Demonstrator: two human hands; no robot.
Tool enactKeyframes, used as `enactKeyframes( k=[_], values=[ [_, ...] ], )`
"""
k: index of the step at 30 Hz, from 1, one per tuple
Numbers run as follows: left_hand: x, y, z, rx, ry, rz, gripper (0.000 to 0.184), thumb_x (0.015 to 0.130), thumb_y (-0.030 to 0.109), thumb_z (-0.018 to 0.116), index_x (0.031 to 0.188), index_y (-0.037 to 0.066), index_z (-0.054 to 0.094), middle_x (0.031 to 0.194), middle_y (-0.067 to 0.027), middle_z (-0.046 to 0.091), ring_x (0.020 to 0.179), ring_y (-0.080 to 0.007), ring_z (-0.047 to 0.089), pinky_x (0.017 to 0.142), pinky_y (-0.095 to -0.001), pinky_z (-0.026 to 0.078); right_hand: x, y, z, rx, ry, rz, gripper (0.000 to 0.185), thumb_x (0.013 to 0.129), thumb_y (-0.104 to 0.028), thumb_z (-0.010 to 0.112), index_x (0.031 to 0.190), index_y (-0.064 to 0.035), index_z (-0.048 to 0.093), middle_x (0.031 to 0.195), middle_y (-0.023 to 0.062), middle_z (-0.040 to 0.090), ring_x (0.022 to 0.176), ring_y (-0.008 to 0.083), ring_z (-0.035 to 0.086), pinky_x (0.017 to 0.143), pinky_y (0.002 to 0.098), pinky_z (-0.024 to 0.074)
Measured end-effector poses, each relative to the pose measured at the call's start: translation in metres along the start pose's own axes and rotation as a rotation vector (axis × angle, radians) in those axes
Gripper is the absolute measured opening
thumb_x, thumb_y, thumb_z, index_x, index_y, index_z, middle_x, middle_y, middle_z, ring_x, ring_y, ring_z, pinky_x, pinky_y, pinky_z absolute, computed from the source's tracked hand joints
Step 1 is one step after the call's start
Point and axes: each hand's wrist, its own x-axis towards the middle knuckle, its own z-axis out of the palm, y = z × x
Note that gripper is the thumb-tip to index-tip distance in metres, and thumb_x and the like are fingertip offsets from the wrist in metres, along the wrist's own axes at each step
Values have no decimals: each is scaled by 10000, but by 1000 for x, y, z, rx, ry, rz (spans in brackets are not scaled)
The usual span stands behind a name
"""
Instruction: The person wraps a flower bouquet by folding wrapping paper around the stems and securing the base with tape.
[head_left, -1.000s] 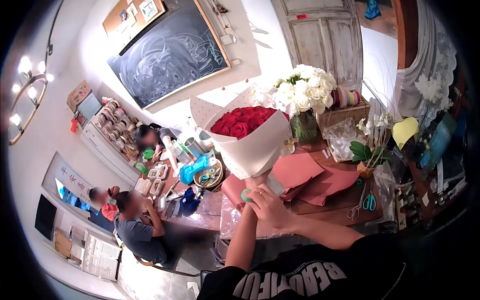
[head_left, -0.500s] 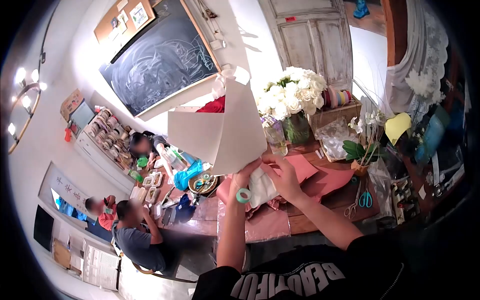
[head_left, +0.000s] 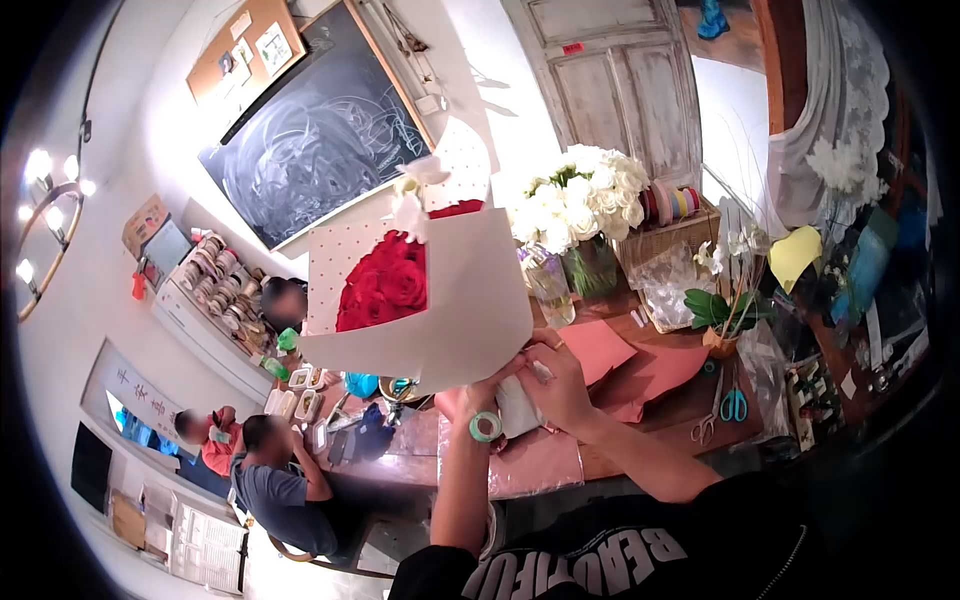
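Observation:
A bouquet of red roses [head_left: 385, 285] stands tilted to the left inside pale wrapping paper [head_left: 472, 285] with small dots on its inner side. White ribbon-like petals or a bow [head_left: 410, 205] show at its upper edge. My left hand [head_left: 492, 382] is closed around the gathered base of the bouquet. Pressed to the same base from the right, my right hand [head_left: 560, 385] has its fingers bent together on the paper. White wrapping [head_left: 517, 408] hangs below, between my hands. A roll of green tape [head_left: 485, 427] sits around my left wrist.
Pink paper sheets [head_left: 650, 375] lie on the wooden table, near scissors [head_left: 733, 404]. White roses [head_left: 590, 200] in a glass vase and a potted orchid [head_left: 722, 310] stand behind. At the left, a seated person [head_left: 280, 485] and others are near food boxes [head_left: 307, 403].
The bouquet has swung left and turned, so the red roses and dotted inner paper now show. Both my hands stay at its base.

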Motion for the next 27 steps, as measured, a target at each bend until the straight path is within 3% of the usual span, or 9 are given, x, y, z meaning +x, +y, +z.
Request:
enactKeyframes(
  k=[7,10,11,14,18,20,23,25,27],
  values=[
    [-6,-20,8,24,35,-48,287,721,95,758,982,39,652,933,-50,635,865,-173,595,754,-315,480,-25,22,-11,129,-5,90,87,750,35,637,791,15,564,963,118,571,918,247,568,817,321,445],
    [3,-63,-13,462,48,156,305,846,238,628,1018,-14,623,932,-96,639,854,-221,586,754,-346,465,-40,35,-16,201,3,180,64,760,44,618,791,26,565,983,105,561,941,218,552,851,301,425],
    [2,-70,-17,461,49,156,305,846,238,628,1018,-14,623,932,-96,639,854,-221,586,754,-346,465,-44,41,-17,200,1,179,64,760,44,618,791,26,565,983,105,561,941,218,552,851,301,425],
    [9,-88,-34,938,-58,337,290,881,204,567,1078,-5,604,997,-144,636,915,-250,591,797,-380,464,-51,51,-22,186,-17,174,61,765,44,619,798,28,570,1006,103,553,960,209,545,866,300,417],
    [11,-105,-36,764,-112,311,292,882,203,574,1084,-7,600,1022,-149,635,918,-254,597,799,-377,472,-57,53,-32,244,-50,212,58,770,41,618,808,28,576,1017,106,541,964,207,543,864,303,420],
    [1,-84,-13,613,-93,168,295,883,205,582,1088,-6,597,1016,-147,635,912,-252,599,794,-366,479,-59,52,-36,226,-71,212,59,770,40,619,810,26,578,1018,108,538,965,206,542,864,304,421],
    [0,-84,-5,544,-77,115,297,886,209,579,1090,-6,598,1016,-146,635,912,-249,600,793,-362,480,-64,54,-46,48,-100,90,110,775,18,625,875,13,577,1017,112,534,976,205,541,874,309,425],
    [1,-87,-5,534,-75,119,298,888,211,577,1091,-6,598,1015,-146,636,912,-247,600,793,-360,480,-77,63,-48,49,-8,243,264,758,-68,697,980,-2,567,1053,123,539,980,221,546,880,333,439],
    [1,-85,-4,522,-85,118,299,889,213,576,1091,-6,598,1015,-145,636,912,-245,600,792,-358,481,-73,74,-48,-74,-101,239,367,730,-118,739,1028,-2,559,1051,125,557,980,230,553,877,348,447]
  ],
)
